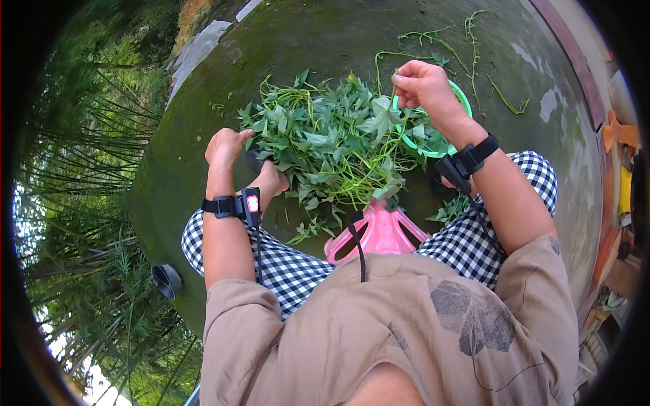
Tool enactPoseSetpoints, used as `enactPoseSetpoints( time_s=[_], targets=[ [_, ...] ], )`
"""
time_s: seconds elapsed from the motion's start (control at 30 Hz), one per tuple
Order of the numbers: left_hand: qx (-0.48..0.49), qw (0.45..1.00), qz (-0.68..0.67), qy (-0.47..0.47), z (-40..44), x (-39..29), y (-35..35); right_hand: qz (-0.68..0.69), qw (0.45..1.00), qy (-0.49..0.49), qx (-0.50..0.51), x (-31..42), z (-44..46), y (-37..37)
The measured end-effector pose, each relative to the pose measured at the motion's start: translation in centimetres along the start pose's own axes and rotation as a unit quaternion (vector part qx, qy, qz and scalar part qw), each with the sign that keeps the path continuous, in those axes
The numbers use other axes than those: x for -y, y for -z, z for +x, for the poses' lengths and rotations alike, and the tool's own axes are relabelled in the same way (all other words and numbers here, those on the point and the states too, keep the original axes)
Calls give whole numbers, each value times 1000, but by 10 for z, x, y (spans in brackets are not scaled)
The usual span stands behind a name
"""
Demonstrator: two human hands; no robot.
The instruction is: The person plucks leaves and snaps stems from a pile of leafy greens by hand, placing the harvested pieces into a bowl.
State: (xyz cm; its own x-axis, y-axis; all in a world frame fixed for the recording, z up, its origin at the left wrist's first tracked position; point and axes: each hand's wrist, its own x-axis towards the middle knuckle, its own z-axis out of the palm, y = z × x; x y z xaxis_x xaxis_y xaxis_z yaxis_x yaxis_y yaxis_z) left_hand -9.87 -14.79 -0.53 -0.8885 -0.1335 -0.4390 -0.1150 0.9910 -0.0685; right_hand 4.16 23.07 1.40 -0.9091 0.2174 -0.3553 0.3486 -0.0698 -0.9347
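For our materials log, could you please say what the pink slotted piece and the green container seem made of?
Pink slotted piece: probably moulded plastic, smooth with a slight sheen, judging by its even colour and rounded openings.
Green container: likely smooth plastic too, given its bright, uniform rim; leaves cover much of its inside.

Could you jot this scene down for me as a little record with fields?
Leaf pile: in front of the person, between the hands
Right hand: pinching a leafy stem
Left hand: at the pile's left edge; grip unclear
Green-rimmed container: right of the pile, leaves inside
Loose vines: on the ground
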Motion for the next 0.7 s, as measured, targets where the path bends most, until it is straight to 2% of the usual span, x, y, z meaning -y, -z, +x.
enactPoseSetpoints(
  time_s=[0.03,0.13,0.2,0.23,0.27,0.33,0.4,0.43,0.5,0.53,0.57,0.6,0.63,0.7],
  targets=[
    [59,998,19,5,2,0,-9,1,1000,-7,13,-3,-3,-1],
    [-17,995,91,-30,-1,-28,-37,-1,999,-22,47,-4,-9,-6],
    [-106,959,19,-262,-20,-46,-53,-1,997,-23,71,-6,-9,-9],
    [16,949,-132,-285,-31,-66,-48,4,996,-27,82,-7,-9,-10],
    [141,903,-276,-297,-45,-87,-40,14,996,-31,87,-4,-9,-12],
    [166,803,-431,-376,-79,-120,-33,34,993,-45,103,-4,-9,-19],
    [203,781,-456,-374,-101,-138,-23,45,993,-46,101,-3,-9,-25],
    [229,789,-449,-352,-105,-143,-21,49,993,-46,101,-2,-8,-27],
    [190,796,-441,-368,-100,-148,-28,48,994,-59,83,0,-5,-27],
    [171,799,-436,-377,-96,-150,-30,-97,994,54,7,1,-5,-28],
    [134,811,-407,-397,-92,-151,-32,-239,954,164,-70,1,-7,-29],
    [118,821,-388,-402,-91,-151,-32,-371,878,267,-144,2,-8,-30],
    [102,830,-368,-407,-91,-151,-32,-390,828,381,-130,4,-8,-31],
    [85,839,-347,-411,-94,-150,-29,-478,772,418,-37,7,-14,-34]
  ],
)
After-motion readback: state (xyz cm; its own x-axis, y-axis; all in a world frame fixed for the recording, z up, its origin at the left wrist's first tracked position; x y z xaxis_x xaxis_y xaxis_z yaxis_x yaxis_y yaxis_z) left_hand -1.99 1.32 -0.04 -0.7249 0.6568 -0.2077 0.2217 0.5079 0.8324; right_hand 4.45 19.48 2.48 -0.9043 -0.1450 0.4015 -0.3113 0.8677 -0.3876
